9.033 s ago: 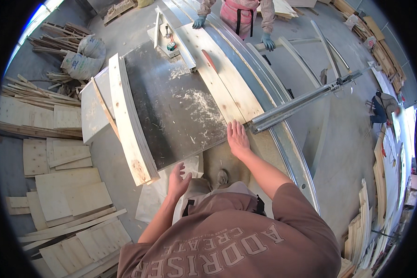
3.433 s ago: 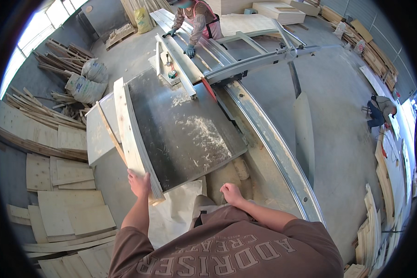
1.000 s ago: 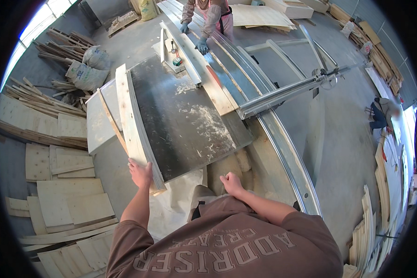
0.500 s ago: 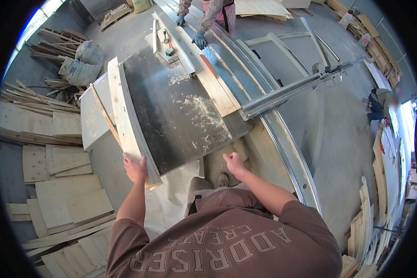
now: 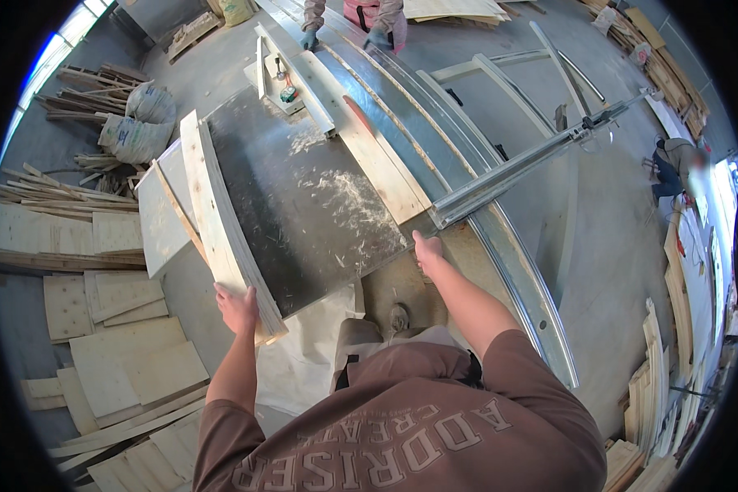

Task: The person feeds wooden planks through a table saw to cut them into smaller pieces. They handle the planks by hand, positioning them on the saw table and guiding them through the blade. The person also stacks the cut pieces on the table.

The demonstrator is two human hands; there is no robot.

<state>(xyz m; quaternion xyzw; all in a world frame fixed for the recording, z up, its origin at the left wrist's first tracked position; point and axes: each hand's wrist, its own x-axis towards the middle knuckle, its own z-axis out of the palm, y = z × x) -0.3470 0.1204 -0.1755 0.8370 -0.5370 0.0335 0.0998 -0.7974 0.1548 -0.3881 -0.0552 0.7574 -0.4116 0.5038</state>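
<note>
My left hand (image 5: pixel 237 308) is closed around the near end of a stack of long, pale wooden boards (image 5: pixel 211 201) along the left side of the dark saw table (image 5: pixel 291 205). Its thumb lies on the right side, its fingers on the left. My right hand (image 5: pixel 425 251) is loosely curled, thumb side up, by the table's near right corner. No object shows in it. Just beyond lies the near end of a wide wooden board (image 5: pixel 389 182), apart from my fingers as far as I can see. An orange-red guard strip (image 5: pixel 357 114) stands along that board.
A metal crossbar (image 5: pixel 517 180) spans the sliding carriage on the right. A co-worker's gloved hands (image 5: pixel 309 39) are at the far end. A metal fence (image 5: pixel 307 94) and sawdust (image 5: pixel 344 193) lie on the table. Wood offcuts (image 5: pixel 131 353) cover the floor at left.
My right hand has reached forward, closer to the near end of the wide board. My left hand stays on the board stack. The co-worker's hand has moved off the wide board.
</note>
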